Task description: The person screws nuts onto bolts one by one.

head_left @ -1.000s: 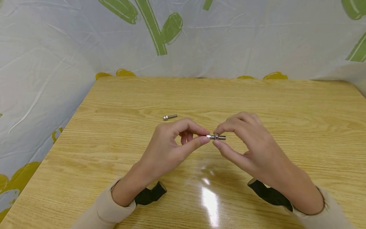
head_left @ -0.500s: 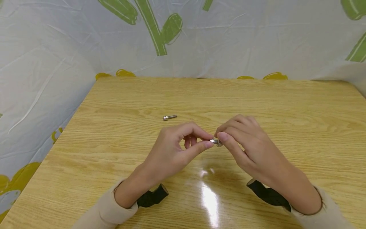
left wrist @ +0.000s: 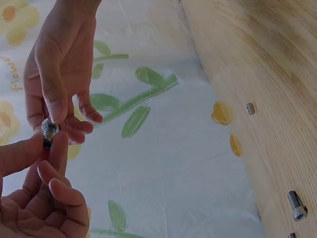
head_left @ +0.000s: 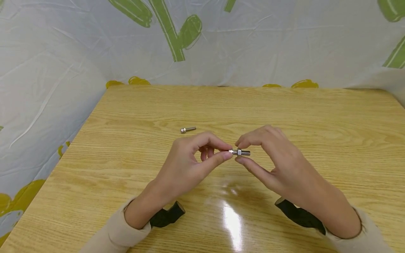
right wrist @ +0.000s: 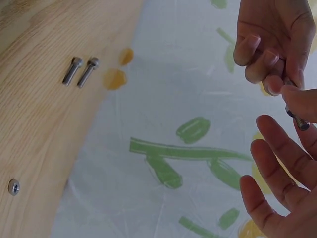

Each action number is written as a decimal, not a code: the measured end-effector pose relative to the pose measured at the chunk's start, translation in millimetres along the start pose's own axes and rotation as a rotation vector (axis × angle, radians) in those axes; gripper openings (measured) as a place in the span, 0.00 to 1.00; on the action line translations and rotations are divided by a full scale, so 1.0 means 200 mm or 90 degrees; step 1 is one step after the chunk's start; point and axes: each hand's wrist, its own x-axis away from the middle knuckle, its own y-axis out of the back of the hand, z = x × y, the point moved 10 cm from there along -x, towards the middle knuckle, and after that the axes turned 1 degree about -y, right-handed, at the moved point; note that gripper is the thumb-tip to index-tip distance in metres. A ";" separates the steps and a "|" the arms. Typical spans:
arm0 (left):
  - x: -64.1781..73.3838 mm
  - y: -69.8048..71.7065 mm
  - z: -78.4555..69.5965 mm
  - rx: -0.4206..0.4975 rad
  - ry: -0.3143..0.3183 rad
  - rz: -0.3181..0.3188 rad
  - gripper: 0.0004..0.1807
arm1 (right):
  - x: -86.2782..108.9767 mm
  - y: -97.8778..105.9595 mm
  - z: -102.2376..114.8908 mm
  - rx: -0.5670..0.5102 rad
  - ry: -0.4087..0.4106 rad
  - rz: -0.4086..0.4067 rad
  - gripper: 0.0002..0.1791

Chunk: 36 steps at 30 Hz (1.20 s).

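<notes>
My left hand (head_left: 193, 158) pinches the head end of a metal bolt (head_left: 246, 153) between thumb and index finger, above the table. The bolt lies level, its threaded end pointing right. A hex nut (head_left: 239, 153) sits partway along the shank. My right hand (head_left: 278, 161) has thumb and index fingertips at opposite sides of this nut, the other fingers bent behind. In the left wrist view, the right thumb lies against the nut (left wrist: 49, 125). From the right wrist, the bolt's end (right wrist: 301, 125) shows past the thumb, while the left fingers partly hide the rest.
Another bolt (head_left: 188, 129) lies on the wooden table (head_left: 158, 105), beyond the left hand. Two bolts (right wrist: 73, 71) lie side by side in the right wrist view, with a loose nut (right wrist: 14, 187) farther down. A patterned sheet (head_left: 253, 42) hangs behind the table.
Half a second ago the right thumb and fingers had rolled over the nut and covered the bolt's end. Now they are spread back around the nut, and both hands have shifted slightly left.
</notes>
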 end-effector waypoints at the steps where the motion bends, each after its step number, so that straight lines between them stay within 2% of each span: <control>1: 0.00 0.00 0.00 0.002 0.001 0.000 0.03 | 0.00 0.00 0.00 -0.002 0.004 -0.001 0.16; 9: 0.00 0.01 -0.01 -0.002 0.010 0.002 0.02 | 0.00 0.00 0.00 0.014 -0.012 0.005 0.14; 18: 0.01 -0.01 0.01 0.001 -0.018 0.004 0.03 | 0.00 -0.03 -0.04 0.016 -0.053 0.027 0.09; 22: 0.01 -0.02 0.00 0.009 -0.003 0.011 0.03 | 0.00 -0.03 -0.02 0.008 -0.059 0.038 0.05; 25: 0.01 -0.04 0.04 0.013 -0.005 0.010 0.03 | -0.02 -0.03 0.00 0.007 -0.065 0.045 0.07; 29: 0.03 -0.08 0.15 0.002 -0.040 -0.003 0.04 | -0.04 -0.02 0.02 0.019 -0.055 0.032 0.16; 32: 0.03 -0.08 0.16 -0.004 -0.043 -0.003 0.04 | -0.02 -0.01 0.00 0.024 -0.064 0.032 0.13; 34: 0.02 -0.06 0.10 0.004 -0.036 0.005 0.05 | -0.01 -0.01 -0.02 0.030 -0.072 0.034 0.06; 36: 0.02 -0.04 0.06 0.007 -0.033 0.007 0.06 | 0.00 -0.01 -0.04 0.029 -0.073 0.031 0.12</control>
